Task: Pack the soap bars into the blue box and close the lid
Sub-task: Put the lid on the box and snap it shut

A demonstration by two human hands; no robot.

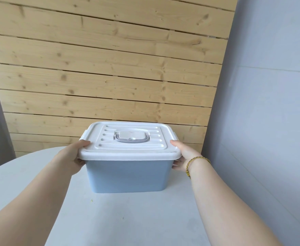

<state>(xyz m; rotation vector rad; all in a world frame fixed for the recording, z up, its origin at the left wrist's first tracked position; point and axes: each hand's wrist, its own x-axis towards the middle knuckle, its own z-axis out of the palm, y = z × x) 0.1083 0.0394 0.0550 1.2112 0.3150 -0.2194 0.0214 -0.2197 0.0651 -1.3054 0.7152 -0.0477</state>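
The blue box (127,176) stands on the white tabletop (127,221), near its far edge, with the white lid (133,152) lying flat over its top; what is inside is hidden. A grey handle (130,140) lies folded down at the lid's middle. The 2 hands hold the lid's short ends: the left hand (72,157) and right hand (183,155) each press a thumb on top and curl fingers under the rim. A gold bracelet (197,159) circles the right wrist. A wooden plank wall (101,77) rises behind.
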